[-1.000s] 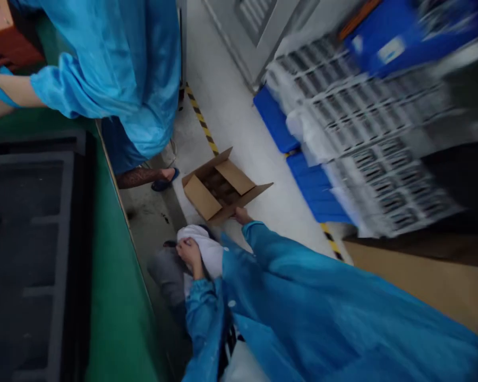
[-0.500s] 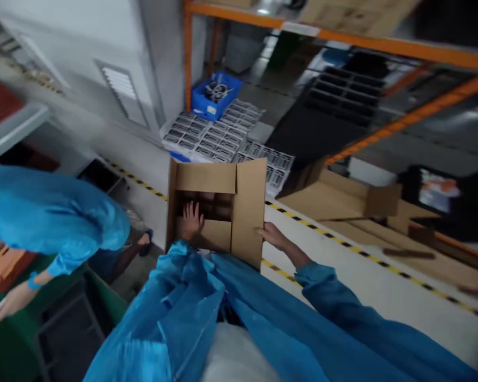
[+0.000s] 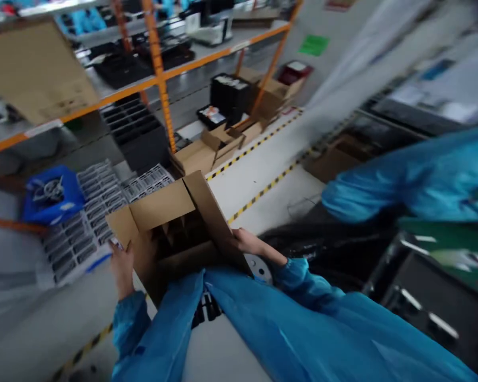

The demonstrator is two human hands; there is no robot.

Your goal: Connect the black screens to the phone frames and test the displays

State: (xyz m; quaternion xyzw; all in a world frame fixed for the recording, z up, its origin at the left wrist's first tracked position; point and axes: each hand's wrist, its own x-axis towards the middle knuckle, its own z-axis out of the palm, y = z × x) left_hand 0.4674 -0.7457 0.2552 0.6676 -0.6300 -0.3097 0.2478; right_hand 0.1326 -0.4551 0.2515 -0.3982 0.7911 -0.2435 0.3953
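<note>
An open cardboard box [image 3: 163, 208] with dividers inside is held against my body, its flaps spread outward. My left hand [image 3: 122, 265] touches the box's left side flap, thumb and fingers at its edge. On the other side, my right hand [image 3: 247, 241] grips the right flap, fingers partly hidden behind the cardboard. The inside of the box is dark, and only the dividers can be made out there.
White trays [image 3: 79, 239] and a blue bin [image 3: 53, 193] with cables are at the left. An orange rack [image 3: 159, 79] stands ahead with cartons [image 3: 199, 154] beneath. A person in a blue sleeve [image 3: 406, 170] is at the right, beside a green table [image 3: 458, 249].
The view has swung round to the right, with the box still at my body. My left hand has come out of the box to its left flap. The right hand remains on the right flap.
</note>
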